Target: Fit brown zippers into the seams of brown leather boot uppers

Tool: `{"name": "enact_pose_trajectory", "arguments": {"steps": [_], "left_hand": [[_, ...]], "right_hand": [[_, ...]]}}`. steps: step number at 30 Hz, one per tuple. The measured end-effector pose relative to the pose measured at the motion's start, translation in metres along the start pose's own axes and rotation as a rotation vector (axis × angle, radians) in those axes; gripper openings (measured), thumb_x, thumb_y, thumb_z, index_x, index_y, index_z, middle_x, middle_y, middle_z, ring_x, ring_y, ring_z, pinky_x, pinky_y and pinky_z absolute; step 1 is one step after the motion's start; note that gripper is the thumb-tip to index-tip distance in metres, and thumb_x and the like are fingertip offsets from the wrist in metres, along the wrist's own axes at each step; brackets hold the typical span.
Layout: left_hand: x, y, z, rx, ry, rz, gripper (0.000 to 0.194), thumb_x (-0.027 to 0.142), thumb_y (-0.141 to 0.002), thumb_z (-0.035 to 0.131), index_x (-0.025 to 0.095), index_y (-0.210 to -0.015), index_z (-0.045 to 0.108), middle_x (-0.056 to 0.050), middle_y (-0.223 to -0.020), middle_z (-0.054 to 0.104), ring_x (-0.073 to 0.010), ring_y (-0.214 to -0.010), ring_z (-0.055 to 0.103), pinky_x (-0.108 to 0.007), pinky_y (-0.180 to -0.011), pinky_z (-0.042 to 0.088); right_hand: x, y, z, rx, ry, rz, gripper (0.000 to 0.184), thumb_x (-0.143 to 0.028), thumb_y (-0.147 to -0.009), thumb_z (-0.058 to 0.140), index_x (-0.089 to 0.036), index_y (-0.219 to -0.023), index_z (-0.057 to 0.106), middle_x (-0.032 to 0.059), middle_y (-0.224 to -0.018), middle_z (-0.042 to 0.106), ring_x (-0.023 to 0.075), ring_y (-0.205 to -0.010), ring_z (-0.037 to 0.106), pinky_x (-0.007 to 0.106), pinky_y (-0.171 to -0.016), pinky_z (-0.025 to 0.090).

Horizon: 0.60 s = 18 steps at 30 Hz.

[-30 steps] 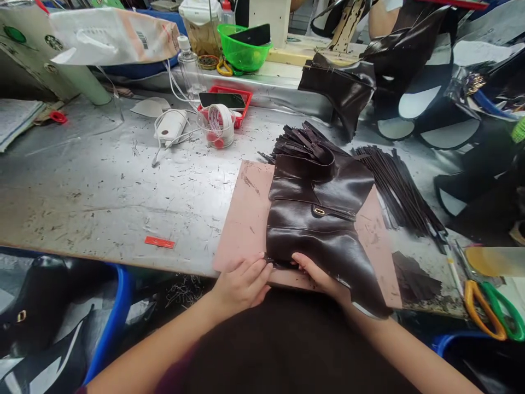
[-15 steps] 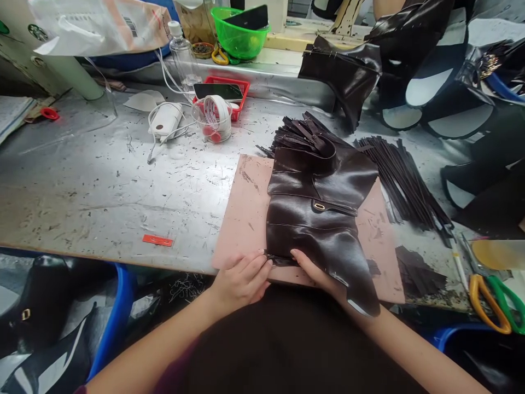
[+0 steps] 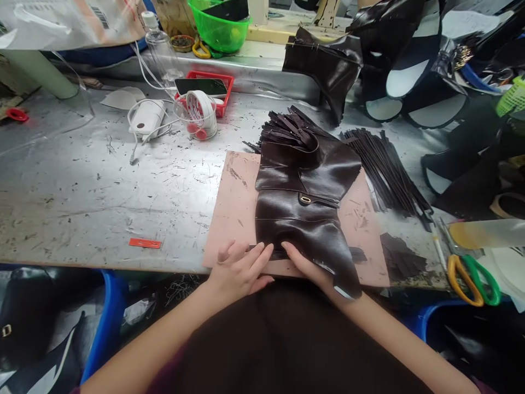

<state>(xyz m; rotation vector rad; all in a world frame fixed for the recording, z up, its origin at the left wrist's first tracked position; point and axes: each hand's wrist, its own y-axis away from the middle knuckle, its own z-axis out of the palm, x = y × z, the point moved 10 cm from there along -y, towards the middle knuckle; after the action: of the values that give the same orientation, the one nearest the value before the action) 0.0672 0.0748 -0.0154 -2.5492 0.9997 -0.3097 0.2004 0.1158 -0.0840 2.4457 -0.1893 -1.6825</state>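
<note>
Leather piece (image 3: 303, 227) just beyond both hands, likely supple and slippery, best held by its edges. Left hand (image 3: 233, 271) rests open at the near edge; right hand (image 3: 302, 264) sits partly underneath, grip hidden.

Glossy dark-brown leather (image 3: 303, 232) on a plain pink board (image 3: 233, 213); far left, I see a bright green bowl (image 3: 219, 27) and red basket (image 3: 229, 90).
</note>
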Motion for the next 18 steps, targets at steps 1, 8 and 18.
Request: {"name": "enact_pose_trajectory", "arguments": {"steps": [1,8,18], "left_hand": [[0.000,-0.001,0.001,-0.010,-0.006,-0.005,0.041,0.046,-0.083,0.048,0.023,-0.116,0.055,-0.001,-0.096,0.068,-0.0190,-0.077,0.057,-0.036,-0.087,0.022],[0.003,-0.004,0.008,-0.049,-0.018,-0.005,0.043,0.048,-0.082,0.048,0.023,-0.117,0.056,-0.002,-0.098,0.068,-0.0198,-0.079,0.057,-0.037,-0.086,0.022],[0.013,-0.015,0.017,-0.190,-0.086,0.026,0.049,0.053,-0.079,0.052,0.015,-0.110,0.058,-0.008,-0.092,0.066,-0.0235,-0.082,0.056,-0.040,-0.084,0.028]], "right_hand": [[-0.003,0.000,-0.007,0.069,0.056,0.007,0.041,-0.047,-0.067,0.062,-0.021,-0.099,0.065,0.0097,-0.113,0.059,0.0336,-0.125,0.033,0.053,-0.109,0.009],[-0.025,0.008,-0.037,0.145,0.172,-0.127,0.021,-0.033,-0.069,0.065,-0.029,-0.090,0.066,0.0035,-0.097,0.066,0.0287,-0.116,0.045,0.050,-0.105,0.027],[-0.020,0.009,-0.033,0.132,0.047,-0.101,0.021,-0.029,-0.064,0.068,-0.026,-0.084,0.065,0.0067,-0.095,0.065,0.0311,-0.109,0.051,0.048,-0.104,0.028]]}}
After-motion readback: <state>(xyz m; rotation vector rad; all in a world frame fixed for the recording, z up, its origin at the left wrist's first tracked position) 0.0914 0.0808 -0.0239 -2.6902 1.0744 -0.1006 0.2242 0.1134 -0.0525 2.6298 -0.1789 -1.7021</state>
